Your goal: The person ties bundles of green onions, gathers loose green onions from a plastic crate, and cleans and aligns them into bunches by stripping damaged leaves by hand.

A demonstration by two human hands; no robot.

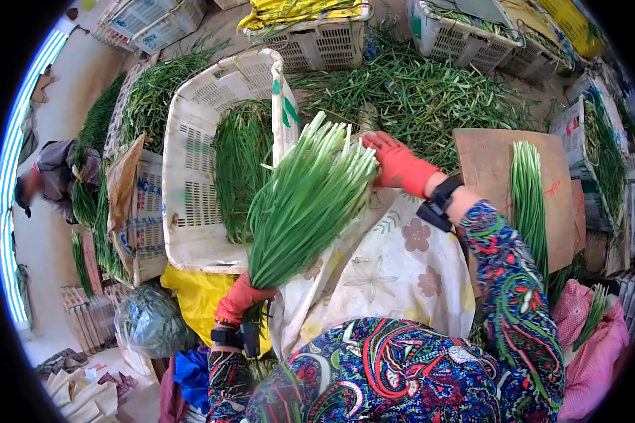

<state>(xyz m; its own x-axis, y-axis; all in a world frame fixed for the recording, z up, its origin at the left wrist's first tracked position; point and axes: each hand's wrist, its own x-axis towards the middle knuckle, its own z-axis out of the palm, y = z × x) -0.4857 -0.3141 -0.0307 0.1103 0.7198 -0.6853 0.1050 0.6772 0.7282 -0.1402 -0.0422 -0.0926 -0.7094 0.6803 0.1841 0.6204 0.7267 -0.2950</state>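
Note:
A large bunch of long green stalks [307, 201] with pale cut ends slants across the middle, above my lap. My left hand [241, 299], in a red glove, is closed round its narrow leafy end at the lower left. At the pale ends on the upper right, my right hand [401, 163], also gloved in red, lies against the bunch with its fingers stretched out. Just left of the bunch, a white plastic crate [190, 166] holds more green leaves [240, 169].
Loose green leaves [416, 92] cover the floor ahead. On the right, a brown board [483, 158] bears a thin bundle [529, 190]. More crates [317, 51] line the back and both sides. A person [56, 176] is at the far left. Yellow plastic [190, 303] lies below the crate.

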